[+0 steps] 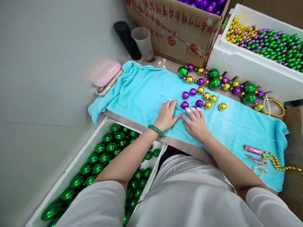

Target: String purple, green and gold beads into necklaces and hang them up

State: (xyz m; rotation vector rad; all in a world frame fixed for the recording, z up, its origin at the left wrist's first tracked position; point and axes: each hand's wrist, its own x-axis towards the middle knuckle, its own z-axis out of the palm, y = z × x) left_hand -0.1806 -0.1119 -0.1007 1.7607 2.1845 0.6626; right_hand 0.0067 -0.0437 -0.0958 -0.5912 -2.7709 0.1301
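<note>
Palm down on the turquoise towel [142, 91], my left hand [165, 115] holds nothing, and its fingers are spread. A green bangle [155, 130] circles that wrist. My right hand [196, 122] lies just beside it, fingers stretched out, white wraps on some fingertips. Those fingertips reach a purple bead [199, 103] and partly cover another. A second purple bead [184, 105] sits between the two hands. Just beyond are more loose purple beads [193, 91] and gold beads [206, 96]. One gold bead [222, 106] lies apart to the right.
A strung bead garland [214, 83] runs along the towel's far edge. Behind stand a cardboard box [175, 31] and a white foam box [251, 67] of small beads. Thread [246, 127], snips [257, 160] and a gold bead string [276, 162] lie right. Green beads fill a foam box [68, 167] lower left.
</note>
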